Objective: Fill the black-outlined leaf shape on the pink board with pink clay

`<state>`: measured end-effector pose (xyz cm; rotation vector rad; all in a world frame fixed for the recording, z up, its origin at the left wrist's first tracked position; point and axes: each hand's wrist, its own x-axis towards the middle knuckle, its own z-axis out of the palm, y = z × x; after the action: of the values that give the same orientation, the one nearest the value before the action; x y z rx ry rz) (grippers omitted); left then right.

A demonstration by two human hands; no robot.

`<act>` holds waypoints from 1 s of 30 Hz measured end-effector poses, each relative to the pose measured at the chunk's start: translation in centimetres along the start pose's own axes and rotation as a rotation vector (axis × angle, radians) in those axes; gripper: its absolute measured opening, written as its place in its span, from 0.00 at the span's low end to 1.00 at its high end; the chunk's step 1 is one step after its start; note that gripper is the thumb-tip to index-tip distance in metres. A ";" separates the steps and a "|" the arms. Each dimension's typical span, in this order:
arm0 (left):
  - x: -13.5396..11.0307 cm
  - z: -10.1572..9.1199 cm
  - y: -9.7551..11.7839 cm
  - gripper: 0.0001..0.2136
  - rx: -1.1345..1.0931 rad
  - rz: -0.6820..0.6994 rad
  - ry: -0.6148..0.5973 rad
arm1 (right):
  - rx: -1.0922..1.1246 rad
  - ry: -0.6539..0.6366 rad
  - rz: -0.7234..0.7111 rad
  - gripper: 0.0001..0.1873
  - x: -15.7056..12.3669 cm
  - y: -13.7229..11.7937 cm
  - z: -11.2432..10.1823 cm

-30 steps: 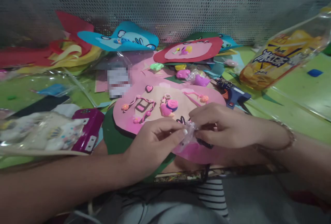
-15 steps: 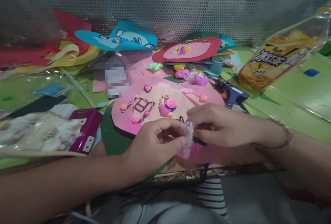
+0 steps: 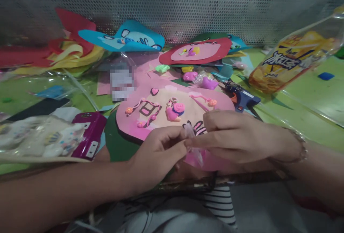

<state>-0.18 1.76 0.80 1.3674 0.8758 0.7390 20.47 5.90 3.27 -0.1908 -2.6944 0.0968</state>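
Note:
My left hand (image 3: pixel 163 148) pinches a small clear plastic bag (image 3: pixel 197 157) between thumb and fingers. The fingers of my right hand (image 3: pixel 233 136) are pressed at the bag too, meeting the left fingertips. Both hands are over the near part of a pink paper piece (image 3: pixel 126 129) with a beige middle. On it sit a pink clay snail (image 3: pixel 174 111) with a blue and pink shell, a pink heart (image 3: pixel 154 91), and clay strands with flowers (image 3: pixel 212 103). A black-and-pink striped drawing (image 3: pixel 199 127) shows beside my right fingers. What the bag contains is too blurred to tell.
Beyond the pink paper lie clay lumps (image 3: pixel 209 83) and a dark blue glue gun (image 3: pixel 244 98). A tilted tea bottle (image 3: pixel 282 62) is at right. A purple-ended packet (image 3: pixel 88 132) lies at left. Paper cut-outs, one blue (image 3: pixel 134 36) and one red (image 3: pixel 166 59), lean near the mesh (image 3: pixel 188 7).
My right fingers have shifted from beside the bag onto it, against my left fingertips. The bag is now bunched and turned, and more of the striped drawing shows.

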 end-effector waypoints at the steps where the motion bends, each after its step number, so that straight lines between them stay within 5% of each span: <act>1: -0.1 0.0 -0.1 0.09 -0.010 -0.004 -0.016 | -0.007 0.004 -0.001 0.09 0.0 0.0 0.0; 12: -0.4 -0.1 0.1 0.10 0.081 0.019 -0.061 | -0.149 -0.086 0.002 0.13 0.3 -0.7 -0.6; 20: -0.5 -0.3 0.3 0.11 0.147 0.194 0.082 | -0.114 -0.091 0.050 0.12 0.2 -0.8 -0.4; 23: -0.6 -0.3 -0.2 0.03 0.089 0.304 0.054 | -0.033 -0.060 0.091 0.07 0.2 -1.0 -0.3; 26: -0.8 -0.3 -0.8 0.28 -0.027 0.330 -0.070 | 0.082 -0.025 0.138 0.04 0.3 -1.1 -0.2; 30: -0.6 -0.4 -1.0 0.29 -0.069 0.294 -0.177 | 0.079 0.001 0.130 0.04 0.3 -1.2 -0.2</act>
<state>-0.91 1.33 -0.16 1.4915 0.5106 0.8484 20.17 4.77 3.73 -0.3416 -2.6699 0.2423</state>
